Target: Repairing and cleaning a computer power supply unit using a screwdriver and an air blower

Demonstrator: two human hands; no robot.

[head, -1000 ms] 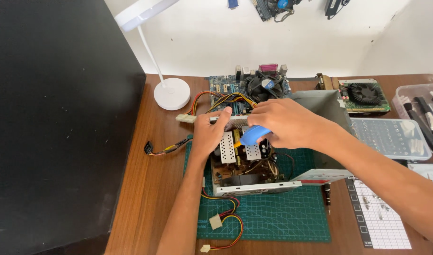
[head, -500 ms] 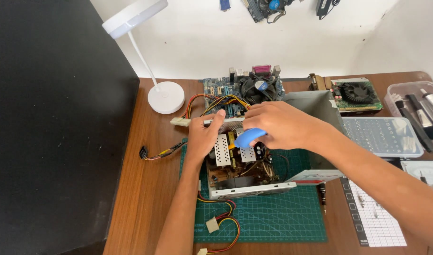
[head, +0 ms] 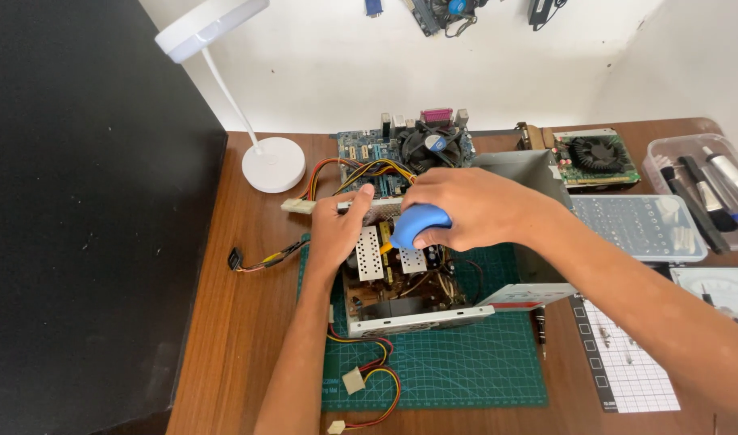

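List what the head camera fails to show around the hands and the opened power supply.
- Nozzle of the blue dust blower: hidden under the right hand.
- Left hand fingers: their tips curl over the power supply edge, grip unclear.
- Circuit parts inside: too small.
- Tool tray: cut by the right edge.

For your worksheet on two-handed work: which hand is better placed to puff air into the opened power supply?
Probably the right hand: it already grips the blue air blower above the power supply. The left hand is busy bracing the unit's far edge.
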